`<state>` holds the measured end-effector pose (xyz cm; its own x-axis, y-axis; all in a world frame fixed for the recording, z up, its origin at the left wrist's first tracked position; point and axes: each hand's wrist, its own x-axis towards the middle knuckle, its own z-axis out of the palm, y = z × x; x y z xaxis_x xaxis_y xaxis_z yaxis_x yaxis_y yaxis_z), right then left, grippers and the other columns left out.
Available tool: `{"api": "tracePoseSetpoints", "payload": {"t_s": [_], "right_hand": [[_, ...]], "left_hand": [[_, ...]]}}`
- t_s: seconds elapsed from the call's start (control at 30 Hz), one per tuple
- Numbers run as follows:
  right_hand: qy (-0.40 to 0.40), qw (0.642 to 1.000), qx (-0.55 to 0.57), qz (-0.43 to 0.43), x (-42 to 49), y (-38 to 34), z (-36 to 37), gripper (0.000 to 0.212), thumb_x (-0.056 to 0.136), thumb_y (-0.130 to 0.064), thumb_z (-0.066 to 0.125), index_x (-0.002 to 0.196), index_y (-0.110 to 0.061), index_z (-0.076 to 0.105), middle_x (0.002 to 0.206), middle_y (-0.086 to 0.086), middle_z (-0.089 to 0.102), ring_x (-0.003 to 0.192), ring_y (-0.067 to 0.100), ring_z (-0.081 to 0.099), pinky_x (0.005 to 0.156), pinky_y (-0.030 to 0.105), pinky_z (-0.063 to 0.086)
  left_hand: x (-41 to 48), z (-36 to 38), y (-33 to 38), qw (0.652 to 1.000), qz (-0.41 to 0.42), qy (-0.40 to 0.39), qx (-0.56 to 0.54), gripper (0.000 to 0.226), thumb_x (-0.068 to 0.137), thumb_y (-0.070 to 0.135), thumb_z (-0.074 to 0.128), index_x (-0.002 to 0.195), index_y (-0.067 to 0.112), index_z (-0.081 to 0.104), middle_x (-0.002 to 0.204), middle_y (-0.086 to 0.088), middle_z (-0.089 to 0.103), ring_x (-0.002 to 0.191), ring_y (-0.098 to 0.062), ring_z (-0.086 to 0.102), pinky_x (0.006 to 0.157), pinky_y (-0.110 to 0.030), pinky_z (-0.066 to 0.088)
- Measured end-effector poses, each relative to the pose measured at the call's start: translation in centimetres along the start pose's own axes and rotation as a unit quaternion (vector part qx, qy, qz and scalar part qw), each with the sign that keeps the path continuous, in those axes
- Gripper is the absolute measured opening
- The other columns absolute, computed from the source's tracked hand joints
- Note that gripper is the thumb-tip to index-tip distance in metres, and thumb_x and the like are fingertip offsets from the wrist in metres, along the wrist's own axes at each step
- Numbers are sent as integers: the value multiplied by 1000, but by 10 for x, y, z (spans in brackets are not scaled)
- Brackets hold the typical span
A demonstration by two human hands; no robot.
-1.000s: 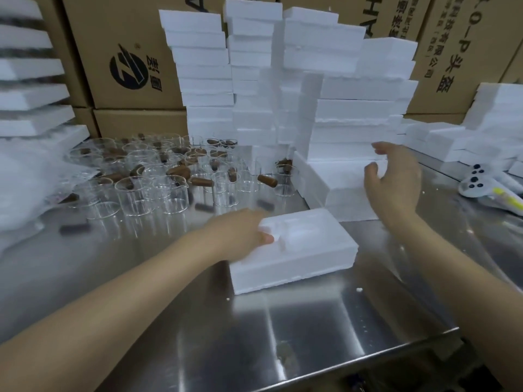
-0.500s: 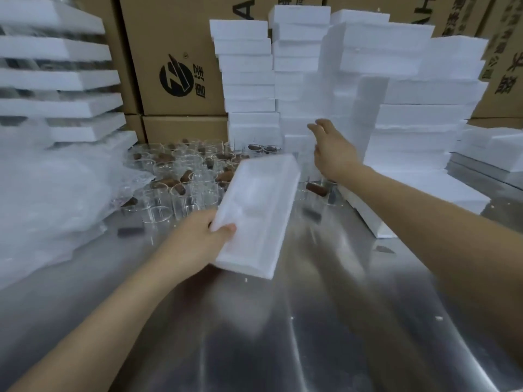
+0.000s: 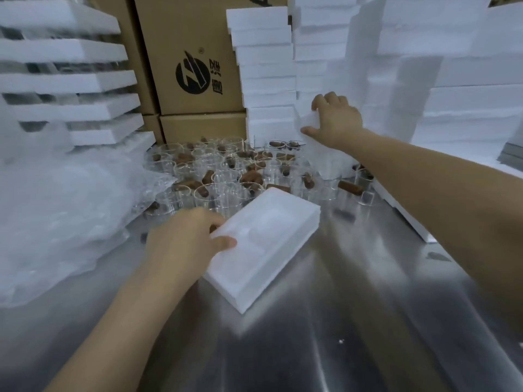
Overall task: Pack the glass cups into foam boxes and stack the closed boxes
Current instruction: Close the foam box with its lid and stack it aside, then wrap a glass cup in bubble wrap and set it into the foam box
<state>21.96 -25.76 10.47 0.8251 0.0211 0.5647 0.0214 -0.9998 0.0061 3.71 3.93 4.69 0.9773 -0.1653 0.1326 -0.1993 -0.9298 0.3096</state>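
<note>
My left hand (image 3: 186, 240) grips the near corner of an open white foam box half (image 3: 264, 246), its moulded hollow facing up, lying on the steel table (image 3: 283, 349). Just behind it stand several clear glass cups (image 3: 226, 176) with brown wooden handles. My right hand (image 3: 335, 118) reaches to the back and holds the edge of a foam piece (image 3: 307, 124) low in the foam stacks (image 3: 266, 75), thumb under, fingers over the top.
Crumpled clear plastic wrap (image 3: 56, 210) covers the table's left side. More foam trays (image 3: 70, 80) are stacked at far left, tall foam stacks (image 3: 452, 80) at right. Cardboard cartons (image 3: 192, 66) stand at the back.
The foam box half came down from a tilt to lie flat near the cups. My right hand moved further back and took hold of a foam piece in the stacks.
</note>
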Motion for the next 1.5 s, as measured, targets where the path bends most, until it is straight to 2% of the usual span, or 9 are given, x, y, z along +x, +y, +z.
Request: {"api": "tracePoseSetpoints", "payload": {"t_s": [0.2, 0.4, 0.6, 0.77, 0.97, 1.17, 1.27, 1.4, 1.5], "right_hand": [[7, 997, 9, 75, 1, -16, 2, 75, 82, -52, 63, 133, -5, 35, 134, 17, 40, 120, 38, 40, 91, 51, 41], [264, 953, 133, 69, -31, -26, -24, 47, 76, -43, 57, 108, -9, 51, 110, 5, 51, 106, 21, 47, 85, 33, 31], [207, 785, 573, 111, -97, -50, -72, 27, 84, -39, 56, 90, -17, 43, 85, -8, 42, 79, 7, 44, 78, 22, 40], [-93, 561, 779, 264, -133, -30, -72, 32, 85, -48, 49, 99, -21, 60, 104, 4, 59, 100, 25, 63, 82, 44, 55], [-354, 627, 656, 224, -158, -14, -64, 62, 87, -69, 44, 115, -19, 66, 97, 14, 69, 71, 32, 71, 62, 51, 56], [-177, 822, 539, 54, -173, -22, -61, 26, 82, -50, 66, 108, -47, 60, 92, -11, 72, 69, 5, 70, 46, 22, 51], [-125, 817, 548, 127, -169, -17, -51, 37, 88, -23, 63, 117, -42, 51, 99, -5, 64, 77, 16, 67, 51, 29, 53], [-120, 778, 562, 254, -167, -16, -41, 3, 93, -22, 51, 92, -25, 52, 91, 0, 57, 74, 18, 60, 50, 28, 51], [-118, 752, 568, 313, -167, -19, -42, 16, 95, -22, 48, 80, -19, 53, 75, 2, 59, 56, 14, 59, 51, 28, 52]], "left_hand": [[-3, 0, 5, 983, 107, 144, -25, 46, 85, 60, 53, 113, 27, 69, 115, 10, 61, 109, -13, 52, 92, -39, 44], [-14, -4, 9, 955, 217, -176, -103, 68, 56, 79, 67, 119, 55, 56, 113, 40, 52, 108, 21, 43, 93, -7, 34], [0, 1, -5, 973, 201, -107, -40, 55, 81, 30, 76, 131, 38, 54, 124, 22, 59, 103, 7, 53, 92, -17, 43], [-1, -4, -6, 957, 130, 4, -261, 126, 53, 80, 66, 151, 42, -3, 150, 16, 31, 118, -1, 47, 90, -26, 44], [-3, -16, -2, 889, 163, 77, -420, 83, 82, 61, 62, 145, 53, 9, 131, 27, 43, 104, 10, 58, 81, -20, 51], [-4, -13, 0, 897, 113, 40, -426, 32, 95, 54, 48, 123, 41, 56, 108, 14, 69, 95, -7, 68, 78, -28, 57], [-3, -13, 1, 928, 30, 50, -367, 52, 100, 56, 24, 115, 32, 67, 108, 11, 71, 96, -7, 66, 75, -23, 47], [-1, -3, -15, 993, 11, -2, -116, 27, 97, 26, 53, 123, 20, 60, 127, 1, 56, 118, -20, 53, 85, -24, 37], [-2, -8, -20, 985, -3, -42, -165, 20, 84, 11, 69, 98, 22, 60, 99, 1, 57, 80, -15, 55, 62, -22, 42]]}}
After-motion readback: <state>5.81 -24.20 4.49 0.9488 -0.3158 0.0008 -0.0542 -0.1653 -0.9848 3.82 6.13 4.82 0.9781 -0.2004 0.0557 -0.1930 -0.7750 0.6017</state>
